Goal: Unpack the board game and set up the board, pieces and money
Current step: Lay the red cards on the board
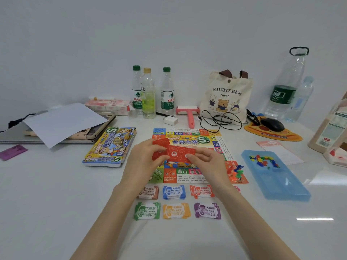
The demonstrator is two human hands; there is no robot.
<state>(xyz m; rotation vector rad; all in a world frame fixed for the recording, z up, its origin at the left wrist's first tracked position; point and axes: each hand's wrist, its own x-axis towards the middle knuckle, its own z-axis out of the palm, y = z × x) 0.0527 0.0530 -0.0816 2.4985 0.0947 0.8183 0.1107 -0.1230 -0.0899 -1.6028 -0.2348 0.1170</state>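
The colourful game board [189, 140] lies flat on the white table. Above its middle, my left hand [144, 160] and my right hand [205, 162] both pinch a fanned bunch of red chance cards [178, 152]. Small player pawns [238, 172] stand on the board's near right corner. In front of the board lie several small stacks of paper money in two rows, among them a blue stack [173, 192] and a yellow stack [176, 211]. The game box [110, 147] rests left of the board.
A blue plastic tray [276, 177] with small coloured pieces sits to the right. Behind the board stand three bottles [149, 94], a pink lint roller [188, 115], a charger with cable and a tote bag [225, 96]. A laptop under paper [62, 122] is at left.
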